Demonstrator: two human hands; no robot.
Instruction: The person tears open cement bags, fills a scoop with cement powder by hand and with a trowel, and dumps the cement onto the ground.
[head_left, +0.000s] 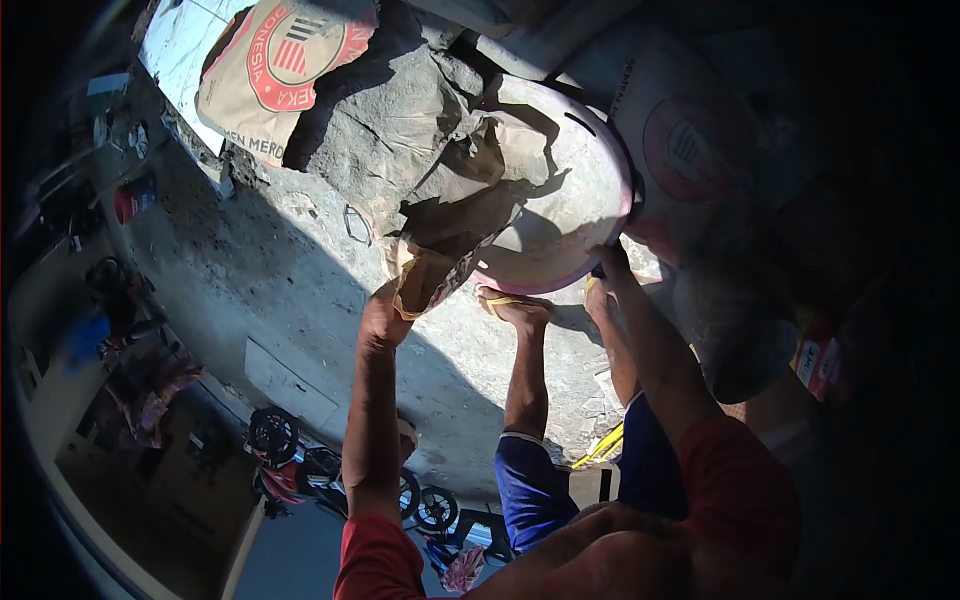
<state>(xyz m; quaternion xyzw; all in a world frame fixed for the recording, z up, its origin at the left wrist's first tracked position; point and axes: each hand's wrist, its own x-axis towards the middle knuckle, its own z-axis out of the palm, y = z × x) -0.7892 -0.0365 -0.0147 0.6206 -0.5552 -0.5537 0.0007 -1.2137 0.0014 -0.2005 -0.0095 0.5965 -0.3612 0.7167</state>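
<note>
A torn, dusty paper sack (pixel 390 150) lies open over the left side of a round, pinkish-white basin (pixel 565 225). My left hand (pixel 383 318) is closed on the lower edge of the sack, where its brown inner paper shows. At the basin's lower right rim is my right hand (pixel 606 262), in shadow, with its fingers mostly hidden. Part of the sack hangs into the basin, which has a pale, dusty inside.
Another printed paper piece (pixel 290 70) lies at the upper left. A full-looking cement sack (pixel 690 150) stands in shadow right of the basin. My sandalled feet (pixel 515 308) are below the basin. Motorbikes (pixel 330 470) stand at the lower left.
</note>
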